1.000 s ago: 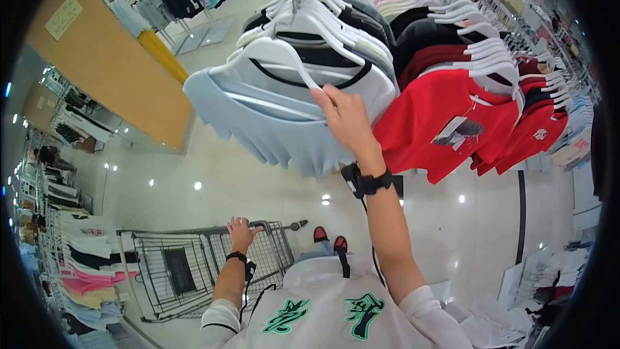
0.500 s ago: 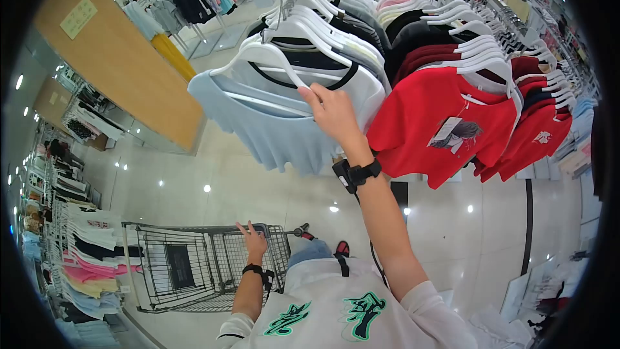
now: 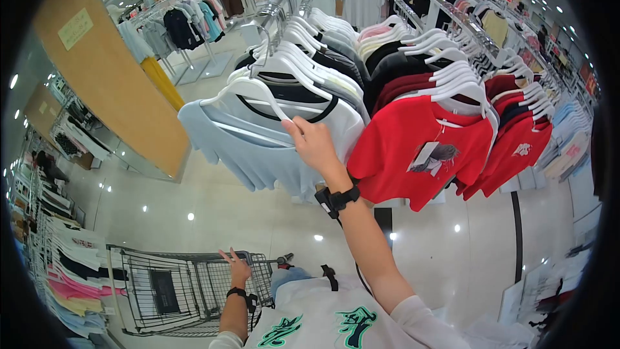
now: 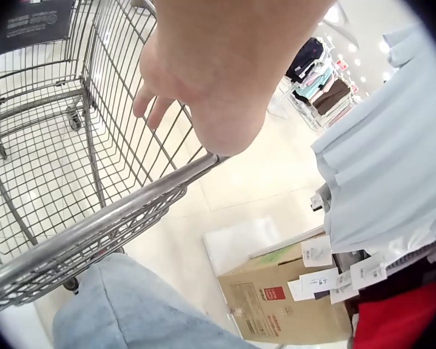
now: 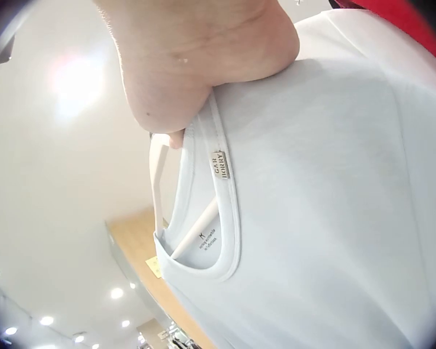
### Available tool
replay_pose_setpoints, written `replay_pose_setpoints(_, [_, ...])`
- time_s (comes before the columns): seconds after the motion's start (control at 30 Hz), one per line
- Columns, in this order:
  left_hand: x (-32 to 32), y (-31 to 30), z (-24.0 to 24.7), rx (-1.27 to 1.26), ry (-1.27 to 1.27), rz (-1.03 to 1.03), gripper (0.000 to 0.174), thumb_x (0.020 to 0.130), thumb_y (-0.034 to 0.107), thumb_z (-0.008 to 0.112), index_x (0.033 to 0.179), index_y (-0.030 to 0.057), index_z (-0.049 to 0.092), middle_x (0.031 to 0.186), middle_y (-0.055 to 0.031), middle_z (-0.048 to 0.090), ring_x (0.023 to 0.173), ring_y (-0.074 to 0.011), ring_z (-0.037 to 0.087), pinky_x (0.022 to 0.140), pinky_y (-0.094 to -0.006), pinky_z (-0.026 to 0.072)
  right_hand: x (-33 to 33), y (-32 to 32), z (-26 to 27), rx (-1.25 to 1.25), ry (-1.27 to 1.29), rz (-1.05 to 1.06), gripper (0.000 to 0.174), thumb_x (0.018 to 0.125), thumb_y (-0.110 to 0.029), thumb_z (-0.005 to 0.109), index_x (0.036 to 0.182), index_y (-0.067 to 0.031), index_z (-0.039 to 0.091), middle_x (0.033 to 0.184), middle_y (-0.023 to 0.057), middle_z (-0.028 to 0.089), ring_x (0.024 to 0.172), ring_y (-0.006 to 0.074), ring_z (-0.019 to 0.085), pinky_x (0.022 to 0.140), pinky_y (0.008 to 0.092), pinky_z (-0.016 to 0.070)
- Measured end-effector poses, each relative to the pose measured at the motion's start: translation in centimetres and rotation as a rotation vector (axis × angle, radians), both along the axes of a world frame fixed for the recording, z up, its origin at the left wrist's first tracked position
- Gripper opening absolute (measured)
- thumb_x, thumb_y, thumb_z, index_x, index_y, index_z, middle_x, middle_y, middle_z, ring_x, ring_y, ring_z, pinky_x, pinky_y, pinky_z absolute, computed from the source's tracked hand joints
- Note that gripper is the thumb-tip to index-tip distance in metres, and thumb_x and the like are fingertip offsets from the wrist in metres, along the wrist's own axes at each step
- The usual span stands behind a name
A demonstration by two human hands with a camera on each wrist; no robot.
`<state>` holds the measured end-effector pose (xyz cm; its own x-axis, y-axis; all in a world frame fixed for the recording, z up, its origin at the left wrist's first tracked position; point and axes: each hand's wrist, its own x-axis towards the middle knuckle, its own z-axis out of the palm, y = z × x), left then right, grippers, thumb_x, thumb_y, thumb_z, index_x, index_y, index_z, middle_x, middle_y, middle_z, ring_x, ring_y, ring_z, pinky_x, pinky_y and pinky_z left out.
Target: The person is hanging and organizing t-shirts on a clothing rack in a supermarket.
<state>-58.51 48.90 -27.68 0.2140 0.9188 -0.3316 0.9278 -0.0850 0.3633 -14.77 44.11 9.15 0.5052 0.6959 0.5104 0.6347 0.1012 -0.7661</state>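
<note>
My right hand [image 3: 314, 145] pinches one shoulder of a white hanger [image 3: 261, 92] that carries a light blue T-shirt [image 3: 213, 145] at the front of the rack. In the right wrist view, the hand covers part of the shirt's neckline, where a small brand label [image 5: 219, 165] shows. Lower down, my left hand [image 3: 237, 273] rests at the edge of a metal shopping cart [image 4: 105, 218], fingers extended. From the left wrist view, the heel of that hand lies on the cart's rail. No goods show inside the cart basket.
Red T-shirts [image 3: 407, 145] hang on hangers just right of the blue one. A wooden pillar [image 3: 123, 84] stands to the left. Below the garments is a cardboard box [image 4: 283, 298]. More clothes racks [image 3: 74, 265] line the left side.
The head view has tilted up, so the rack and cart sit lower in it. My right hand keeps its grip on the hanger; my left hand stays at the cart.
</note>
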Motion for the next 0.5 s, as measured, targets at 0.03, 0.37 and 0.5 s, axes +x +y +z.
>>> replay_pose_setpoints(0.03, [-0.6,0.2,-0.6,0.025,-0.023,-0.01,0.081,0.1,0.006,0.057,0.164,0.0039,0.008,0.161,-0.0275,-0.036,0.11,-0.0523,0.064,0.074,-0.0466,0.0571,-0.1,0.0,0.2,0.042,0.01,0.013,0.041,0.104,-0.035,0.06,0.08,-0.0015,0.059,0.064,0.0222,0.058,0.061,0.0458,0.055,0.055,0.0499,0.0406])
replay_pose_setpoints(0.37, [-1.2,0.9,-0.4,-0.041,-0.004,0.014,0.086,0.098,0.002,0.056,0.165,0.0046,0.003,0.159,-0.0278,-0.04,0.1,-0.0532,0.066,0.072,-0.0451,0.0568,0.1,0.9,-0.7,0.024,-0.026,-0.005,0.042,0.105,-0.037,0.058,0.081,-0.003,0.06,0.062,0.0208,0.057,0.06,0.0452,0.055,0.054,0.0488,0.0408])
replay_pose_setpoints(0.5, [-2.0,0.9,-2.6,0.134,-0.086,-0.043,0.091,0.091,-0.003,0.057,0.164,0.0025,0.003,0.158,-0.0292,-0.04,0.093,-0.0524,0.067,0.068,-0.0448,0.056,0.1,1.0,-0.6,0.039,-0.012,-0.006,0.041,0.105,-0.035,0.059,0.08,-0.0023,0.059,0.061,0.0215,0.055,0.059,0.045,0.054,0.054,0.0483,0.0399])
